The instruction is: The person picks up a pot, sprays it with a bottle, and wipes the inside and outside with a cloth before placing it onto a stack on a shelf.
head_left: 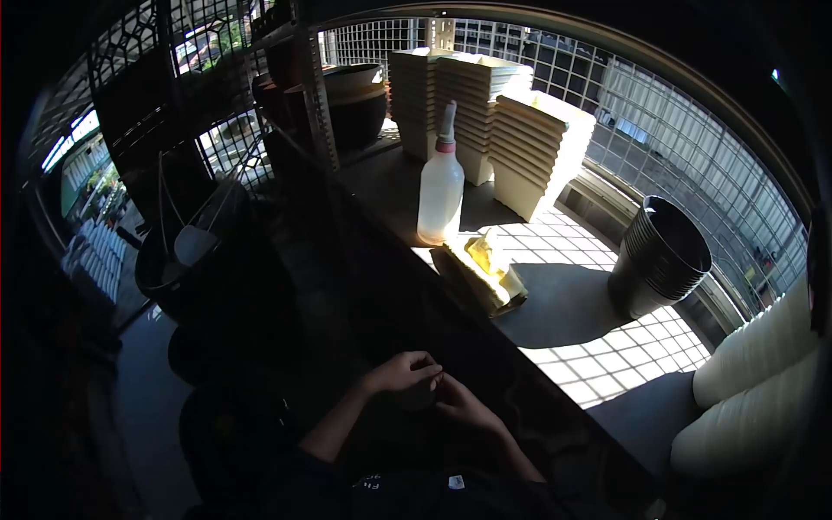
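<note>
My left hand (401, 373) and my right hand (466, 406) meet in front of my body, below the shelf's front edge. The fingers of both are curled in and close together at the tips. Deep shadow hides whatever may be between them. On the shelf ahead, a translucent spray bottle (440, 198) with a pinkish collar stands upright. Beside its base lies a worn, box-like packet (477, 276) with crumpled yellow material (488, 257) on top. Neither hand touches these things.
Stacked cream square pots (530, 156) stand at the back of the sunlit shelf (568, 368). Nested black pots (650, 260) stand to the right, and white round pots (754, 407) lie at far right. Dark hanging pots (169, 277) are at left. Wire mesh (563, 61) closes the back.
</note>
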A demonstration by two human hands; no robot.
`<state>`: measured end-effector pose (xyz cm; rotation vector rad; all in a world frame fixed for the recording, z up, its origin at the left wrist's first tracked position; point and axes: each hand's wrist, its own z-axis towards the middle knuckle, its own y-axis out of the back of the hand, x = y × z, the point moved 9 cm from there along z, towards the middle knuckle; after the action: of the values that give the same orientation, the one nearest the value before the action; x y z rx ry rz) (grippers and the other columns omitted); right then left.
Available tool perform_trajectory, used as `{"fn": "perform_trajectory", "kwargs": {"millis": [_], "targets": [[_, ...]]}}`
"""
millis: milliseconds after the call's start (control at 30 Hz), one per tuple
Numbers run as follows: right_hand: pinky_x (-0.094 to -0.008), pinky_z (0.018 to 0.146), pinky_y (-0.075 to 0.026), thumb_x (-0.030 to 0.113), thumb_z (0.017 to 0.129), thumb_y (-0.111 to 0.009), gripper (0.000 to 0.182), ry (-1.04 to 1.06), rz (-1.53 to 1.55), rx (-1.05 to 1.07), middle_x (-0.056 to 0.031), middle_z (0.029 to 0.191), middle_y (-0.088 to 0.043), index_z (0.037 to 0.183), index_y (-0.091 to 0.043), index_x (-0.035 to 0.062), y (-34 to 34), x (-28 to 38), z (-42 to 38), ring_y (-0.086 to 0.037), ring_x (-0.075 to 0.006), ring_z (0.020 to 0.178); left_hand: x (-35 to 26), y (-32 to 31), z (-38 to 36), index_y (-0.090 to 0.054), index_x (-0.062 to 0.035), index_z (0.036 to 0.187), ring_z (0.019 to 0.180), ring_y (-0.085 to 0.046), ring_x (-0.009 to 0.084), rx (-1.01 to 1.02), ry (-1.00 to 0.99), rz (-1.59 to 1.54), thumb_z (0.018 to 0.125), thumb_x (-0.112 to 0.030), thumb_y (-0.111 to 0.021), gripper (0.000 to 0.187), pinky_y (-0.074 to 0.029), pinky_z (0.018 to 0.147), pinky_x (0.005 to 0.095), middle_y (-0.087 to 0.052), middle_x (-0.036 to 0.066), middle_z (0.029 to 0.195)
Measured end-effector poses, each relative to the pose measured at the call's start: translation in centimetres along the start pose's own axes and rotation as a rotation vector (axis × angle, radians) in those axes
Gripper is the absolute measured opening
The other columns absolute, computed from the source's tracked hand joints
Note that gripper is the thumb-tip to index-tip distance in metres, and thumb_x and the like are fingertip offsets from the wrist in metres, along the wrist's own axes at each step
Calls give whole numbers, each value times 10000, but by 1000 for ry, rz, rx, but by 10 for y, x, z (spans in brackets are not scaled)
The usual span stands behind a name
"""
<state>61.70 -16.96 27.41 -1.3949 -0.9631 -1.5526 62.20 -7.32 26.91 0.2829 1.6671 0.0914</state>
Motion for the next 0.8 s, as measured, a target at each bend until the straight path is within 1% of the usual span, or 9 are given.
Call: {"fn": "perform_trajectory", "kwargs": {"millis": [133, 200, 233, 300, 367, 500, 600, 700, 800], "targets": [[-308, 932, -384, 134, 866, -497, 351, -289, -53, 393, -88, 1182, -482, 1204, -457, 49, -62, -227, -1, -475, -173, 1091, 204, 16, -94, -569, 12, 1099, 1023, -582, 297, -103, 575, 505, 837, -354, -559, 450, -461, 856, 385, -600, 189, 1089], [-364, 934, -420, 253, 918, -469, 371, -264, -27, 494, -115, 1251, -492, 1237, -481, 63, -86, -369, -27, -499, -238, 1110, 299, 2, -172, -573, 1, 1108, 1034, -575, 312, -142, 837, 504, 815, -298, -555, 419, -463, 851, 403, -582, 211, 1114], [-361, 898, -450, 281, 940, -419, 354, 30, -740, 757, -124, 1204, -533, 1212, -510, 75, -107, -412, -33, -533, -237, 1066, 328, -7, -212, -577, 2, 1101, 1039, -572, 310, -167, 947, 424, 806, -304, -570, 426, -462, 852, 400, -578, 217, 1117], [-419, 892, -446, 256, 885, -537, 390, -201, -483, 724, -152, 1207, -543, 1227, -511, 70, -135, -504, -49, -533, -270, 1098, 403, -42, -302, -585, -2, 1091, 1048, -565, 309, -169, 1133, 202, 797, -307, -580, 424, -457, 858, 393, -573, 218, 1126], [-387, 884, -449, 260, 942, -406, 325, 100, -881, 1127, -116, 1144, -568, 1176, -541, 79, -138, -430, -85, -549, -248, 1040, 484, -102, -391, -593, -12, 1084, 1057, -559, 312, -118, 1264, -74, 798, -299, -573, 405, -452, 868, 387, -571, 209, 1136], [-349, 878, -446, 236, 922, -437, 284, -336, -518, 675, -127, 1049, -597, 1122, -572, 88, -35, -474, -118, -568, -248, 992, 415, -109, -442, -639, -24, 993, 792, -632, 271, -180, 678, 531, 842, -298, -551, 325, -491, 715, 383, -656, 128, 925], [-347, 852, -456, 218, 906, -450, 267, -497, -659, 753, -133, 1043, -600, 1087, -591, 82, -68, -397, -91, -578, -246, 970, 445, -112, -507, -618, -24, 1024, 711, -625, 217, -778, 1140, -371, 847, -307, -558, 339, -492, 666, 356, -651, 102, 898], [-345, 826, -467, 200, 890, -464, 251, -497, -761, 886, -139, 1037, -602, 1053, -610, 77, -149, -308, -34, -589, -245, 949, 440, -111, -528, -638, -30, 978, 796, -634, 183, -1001, 1106, -515, 847, -334, -560, 341, -498, 683, 330, -654, 107, 812], [-375, 786, -471, 224, 840, -514, 257, -446, -967, 1188, -159, 984, -617, 998, -623, 53, -199, -414, 7, -599, -279, 899, 446, -102, -542, -617, -32, 1017, 767, -621, 143, -1198, 922, -712, 852, -337, -571, 350, -488, 638, 282, -644, 72, 838]]}}
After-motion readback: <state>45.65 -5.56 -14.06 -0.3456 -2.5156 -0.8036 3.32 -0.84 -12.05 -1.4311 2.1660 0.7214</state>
